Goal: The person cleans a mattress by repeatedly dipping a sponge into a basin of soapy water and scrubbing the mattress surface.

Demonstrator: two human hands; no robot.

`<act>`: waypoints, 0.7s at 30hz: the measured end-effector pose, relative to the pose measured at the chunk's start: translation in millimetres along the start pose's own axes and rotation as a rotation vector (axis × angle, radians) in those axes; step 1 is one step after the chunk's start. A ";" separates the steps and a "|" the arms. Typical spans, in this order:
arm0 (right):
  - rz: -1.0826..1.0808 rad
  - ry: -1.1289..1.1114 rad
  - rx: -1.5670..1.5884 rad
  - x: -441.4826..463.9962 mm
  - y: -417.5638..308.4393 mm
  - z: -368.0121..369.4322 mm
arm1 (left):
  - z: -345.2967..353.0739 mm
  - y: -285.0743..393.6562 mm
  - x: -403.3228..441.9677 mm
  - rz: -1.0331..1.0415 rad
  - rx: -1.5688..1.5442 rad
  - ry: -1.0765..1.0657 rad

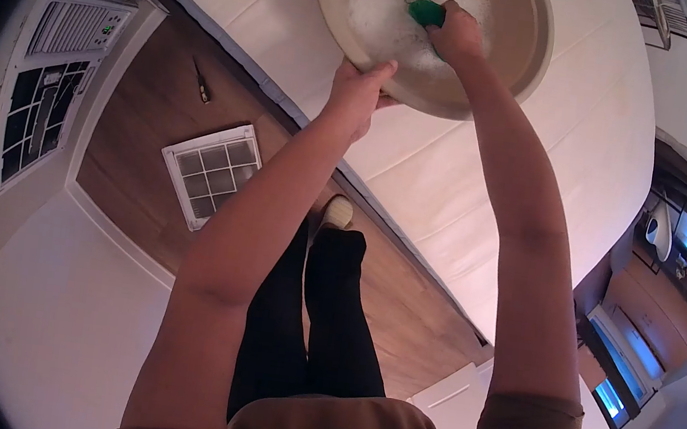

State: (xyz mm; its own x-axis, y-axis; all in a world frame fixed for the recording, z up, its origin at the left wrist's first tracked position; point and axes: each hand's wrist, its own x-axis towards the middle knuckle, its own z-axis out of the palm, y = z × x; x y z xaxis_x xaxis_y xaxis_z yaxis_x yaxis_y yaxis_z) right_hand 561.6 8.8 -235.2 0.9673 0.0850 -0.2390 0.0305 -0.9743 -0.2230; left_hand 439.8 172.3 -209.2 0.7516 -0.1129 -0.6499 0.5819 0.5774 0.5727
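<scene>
A round beige basin (535,66) with foamy, sudsy liquid (386,5) rests on the white-covered bed at the top of the view. My left hand (363,92) grips the basin's near rim, with the thumb on top and fingers partly hidden under it. Inside the basin, my right hand (456,33) is closed around a green brush-like object (425,12), whose head is over the suds. The underside of that green object is hidden by foam and my fingers.
A white bed or mattress (419,155) spans the middle. On the wood floor (130,137) lie a screwdriver-like tool (202,87) and a white-framed grille panel (213,171). An opened air conditioner (55,85) is in the left wall. Shelving (659,228) stands at right.
</scene>
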 end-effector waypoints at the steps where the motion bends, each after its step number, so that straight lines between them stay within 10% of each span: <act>1: -0.016 0.123 -0.004 -2.3 1.7 0.7 | -1.3 0.1 4.0 0.024 -0.012 -0.008; 6: -0.011 0.036 -0.028 -21.7 19.6 -17.7 | -9.6 17.8 39.2 0.058 0.120 -0.034; 12: -0.156 0.504 0.434 -149.6 13.5 -52.4 | -6.8 51.1 38.6 0.107 0.248 -0.086; 21: -0.067 0.054 0.262 -436.7 142.0 117.3 | -110.7 -42.2 -91.9 0.464 0.199 0.201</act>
State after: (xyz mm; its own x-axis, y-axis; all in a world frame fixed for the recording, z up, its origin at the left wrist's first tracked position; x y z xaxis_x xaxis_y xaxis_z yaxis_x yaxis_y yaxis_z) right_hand 113.9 -142.2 -273.4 0.9776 0.1292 -0.1660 0.0354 -0.8791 -0.4753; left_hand 311.8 247.8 -229.0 0.8808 0.2856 -0.3777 0.2652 0.3633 0.8931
